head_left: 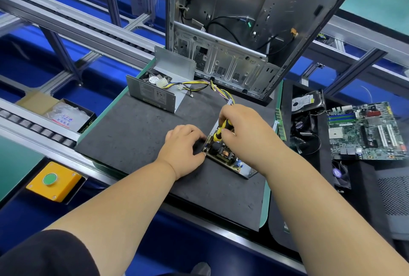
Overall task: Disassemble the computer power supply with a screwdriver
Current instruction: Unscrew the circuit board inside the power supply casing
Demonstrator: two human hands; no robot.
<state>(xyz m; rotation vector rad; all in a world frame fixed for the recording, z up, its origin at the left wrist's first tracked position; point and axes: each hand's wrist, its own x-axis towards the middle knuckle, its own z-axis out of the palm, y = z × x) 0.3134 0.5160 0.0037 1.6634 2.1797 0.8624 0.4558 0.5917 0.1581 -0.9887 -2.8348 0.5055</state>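
The opened power supply base (230,160), a metal tray with its circuit board, coil and capacitors showing, lies on the dark mat (137,142). My left hand (182,149) grips its left end. My right hand (245,134) is closed on a yellow-and-black screwdriver (221,131), which stands nearly upright with its tip down in the board's left end. The removed cover (155,94) with the fan sits at the mat's far side. A bundle of coloured wires (212,86) runs from that far side to behind my right hand.
An open computer case (232,32) stands upright behind the mat. At the right lie a motherboard (367,131), a hard drive (306,100) and fans. A yellow box with a green button (53,180) sits at the near left, and a carton of bags (59,114) further left.
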